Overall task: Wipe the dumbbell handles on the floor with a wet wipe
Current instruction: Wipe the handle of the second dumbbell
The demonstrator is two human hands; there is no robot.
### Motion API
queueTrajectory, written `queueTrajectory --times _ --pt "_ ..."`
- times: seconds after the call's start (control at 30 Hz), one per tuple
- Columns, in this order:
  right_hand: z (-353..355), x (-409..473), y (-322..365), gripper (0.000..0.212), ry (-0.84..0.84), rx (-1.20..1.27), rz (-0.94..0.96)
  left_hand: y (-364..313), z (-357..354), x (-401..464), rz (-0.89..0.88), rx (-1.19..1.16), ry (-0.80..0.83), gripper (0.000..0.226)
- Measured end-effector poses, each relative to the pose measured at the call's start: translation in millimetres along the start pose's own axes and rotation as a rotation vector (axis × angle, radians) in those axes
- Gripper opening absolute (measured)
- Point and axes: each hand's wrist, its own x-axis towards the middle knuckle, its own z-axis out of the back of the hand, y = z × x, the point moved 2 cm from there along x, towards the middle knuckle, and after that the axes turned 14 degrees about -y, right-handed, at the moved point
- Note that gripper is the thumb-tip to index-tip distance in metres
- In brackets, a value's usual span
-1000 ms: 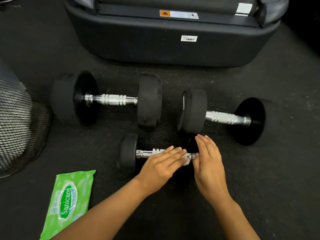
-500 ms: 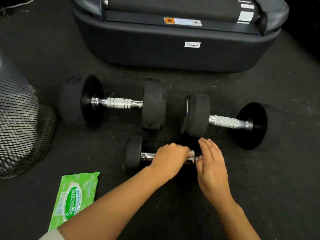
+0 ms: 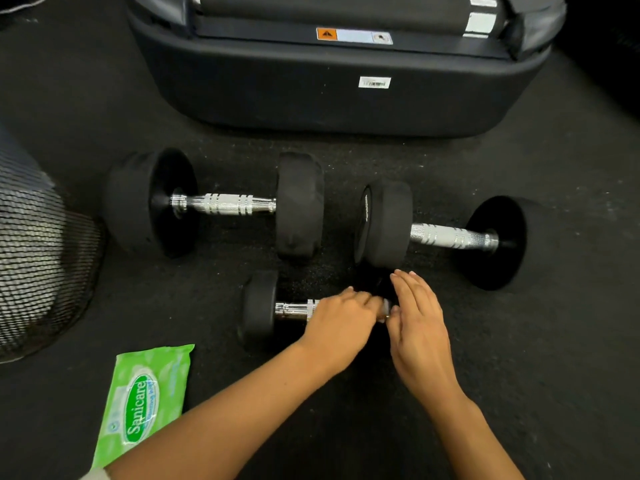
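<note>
A small dumbbell (image 3: 263, 308) lies sideways on the floor, its chrome handle (image 3: 294, 310) bare left of the grip. A white wipe (image 3: 383, 306) peeks out at the grip. Two bigger dumbbells (image 3: 214, 204) (image 3: 446, 235) lie beyond it.

Three dumbbells on the floor: one small dumbbell (image 3: 263, 308) whose handle the left hand (image 3: 341, 323) is curled over, plus two bigger ones just beyond that grip, a left dumbbell (image 3: 221, 204) and a right dumbbell (image 3: 446, 235). One green wipes pack (image 3: 145, 400) off to the grip's left. Two hands total, right hand (image 3: 420, 327) alongside.
</note>
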Motion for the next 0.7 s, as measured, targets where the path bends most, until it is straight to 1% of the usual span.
queueTrajectory --times 0.03,0.07,0.1,0.2,0.27,0.3,0.33,0.37,0.47,0.53,0.6,0.7 --pt "-0.1 0.2 0.2 0.055 -0.001 -0.004 0.004 -2.8 -3.6 -0.1 -0.042 -0.005 -0.039 0.011" --pt "-0.1 0.6 0.4 0.055 0.000 -0.007 0.004 -3.7 -4.4 4.1 -0.031 -0.027 -0.018 0.013" --pt "-0.3 1.0 0.4 0.056 0.003 -0.006 0.001 -2.1 -4.0 10.5 -0.001 -0.036 0.014 0.018" --pt "-0.1 0.9 -0.2 0.056 0.003 -0.010 -0.001 9.7 -4.8 30.9 0.142 -0.049 0.176 0.029" --pt "-0.3 0.4 -0.3 0.056 0.000 -0.016 0.003 9.5 -4.1 33.4 0.180 -0.081 0.193 0.030" --pt "-0.5 0.1 -0.1 0.055 -0.001 -0.017 0.007 8.3 -3.7 27.9 0.185 -0.110 0.167 0.029" --pt "-0.6 -0.1 0.1 0.054 -0.004 -0.017 0.010 6.5 -3.1 18.4 0.173 -0.142 0.107 0.029" --pt "-0.3 -0.2 0.1 0.054 -0.010 -0.016 0.013 4.3 -2.4 8.4 0.137 -0.187 0.003 0.030" --pt "-0.4 -0.5 0.3 0.052 -0.018 -0.014 0.011 9.2 -12.7 -23.3 -0.097 -0.229 -0.270 0.024" --pt "-0.6 -0.1 0.7 0.052 -0.017 -0.010 0.007 16.7 -20.0 -36.9 -0.188 -0.214 -0.389 0.027" --pt "-0.7 0.1 0.2 0.052 -0.024 -0.010 0.013 17.5 -23.1 -38.7 -0.226 -0.188 -0.443 0.029" --pt "-1.0 0.5 0.4 0.051 -0.030 -0.005 0.011 10.0 -27.7 -31.4 -0.309 -0.108 -0.425 0.023"
